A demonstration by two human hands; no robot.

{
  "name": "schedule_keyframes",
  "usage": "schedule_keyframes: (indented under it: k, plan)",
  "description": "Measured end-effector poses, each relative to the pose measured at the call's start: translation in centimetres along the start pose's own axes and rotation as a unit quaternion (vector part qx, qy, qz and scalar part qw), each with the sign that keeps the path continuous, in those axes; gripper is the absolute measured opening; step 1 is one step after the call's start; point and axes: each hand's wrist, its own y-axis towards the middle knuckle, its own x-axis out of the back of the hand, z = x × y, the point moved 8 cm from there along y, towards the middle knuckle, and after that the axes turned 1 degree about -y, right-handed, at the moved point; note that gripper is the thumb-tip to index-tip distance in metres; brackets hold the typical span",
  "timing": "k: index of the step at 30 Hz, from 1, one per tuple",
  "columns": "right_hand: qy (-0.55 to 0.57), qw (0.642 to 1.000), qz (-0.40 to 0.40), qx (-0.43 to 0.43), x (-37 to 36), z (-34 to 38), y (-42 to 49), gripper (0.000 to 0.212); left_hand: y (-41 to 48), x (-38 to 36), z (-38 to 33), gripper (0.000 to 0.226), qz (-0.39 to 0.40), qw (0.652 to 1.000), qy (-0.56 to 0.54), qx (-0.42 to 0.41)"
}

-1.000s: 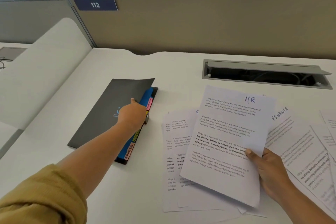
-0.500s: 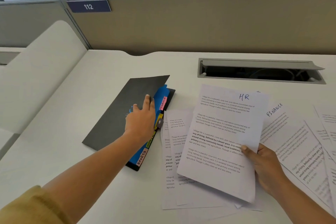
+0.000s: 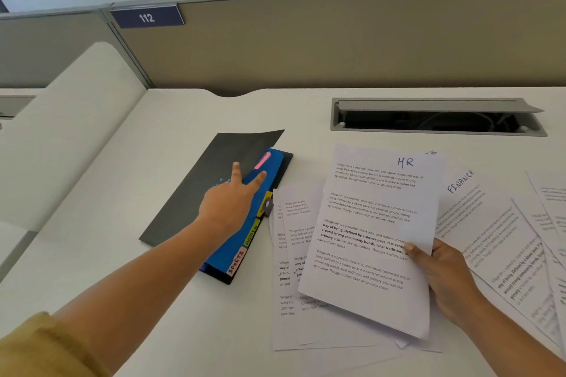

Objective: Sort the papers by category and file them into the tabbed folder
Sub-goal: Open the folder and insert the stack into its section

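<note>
A black tabbed folder (image 3: 196, 193) lies on the desk at centre left, with blue dividers and coloured tabs along its right edge. My left hand (image 3: 228, 203) rests flat on it, two fingers spread over the cover and the top blue divider, holding nothing. My right hand (image 3: 441, 272) grips a small stack of printed sheets headed "HR" (image 3: 373, 239) by its right edge, lifted slightly over other papers. More loose sheets (image 3: 291, 278) lie under the stack, and a sheet marked "FINANCE" (image 3: 477, 217) lies to its right.
A grey cable tray with a raised lid (image 3: 435, 116) is sunk into the white desk (image 3: 122, 254) at the back right. A beige partition with a "112" plate (image 3: 147, 17) closes the far side. More papers (image 3: 545, 254) fan out at the right edge.
The folder has slid to the right, closer to the papers. My left hand went from gripping the cover's edge to lying on top with fingers spread. The HR stack stays held.
</note>
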Motion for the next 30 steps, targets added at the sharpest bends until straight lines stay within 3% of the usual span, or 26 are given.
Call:
schedule_keyframes:
  k: [1,2,4,5,13,18,23,30]
  plan:
    - [-0.002,1.000,0.000,-0.001,0.0,0.0,-0.1,0.060,0.1,0.1,0.4,0.081,0.004,1.000,0.008,0.002]
    - [-0.002,1.000,-0.002,-0.004,-0.1,0.1,-0.1,0.053,0.1,0.4,0.8,0.073,0.001,1.000,0.016,0.006]
    - [-0.007,1.000,-0.011,-0.010,0.1,0.3,-0.1,0.022,0.1,1.7,1.5,0.060,-0.025,0.999,0.022,0.018]
    - [-0.009,1.000,-0.020,-0.012,0.3,0.4,0.1,0.017,0.0,2.5,1.9,0.055,-0.036,0.999,0.022,0.026]
    - [-0.005,1.000,0.001,0.016,-2.8,6.7,-1.0,0.016,0.7,6.9,4.3,0.018,-0.024,0.997,0.032,0.060]
    - [-0.052,0.996,0.059,0.033,-5.8,11.4,-2.9,0.012,0.8,8.0,2.9,0.011,-0.017,0.999,-0.021,0.031]
    - [-0.150,0.982,0.117,-0.002,-7.3,12.9,-3.3,0.014,0.7,7.6,0.5,0.022,0.015,0.997,-0.073,-0.015]
    - [-0.242,0.966,0.091,0.004,-7.8,13.5,-2.1,0.012,0.1,7.9,-1.5,0.024,0.017,0.993,-0.108,-0.042]
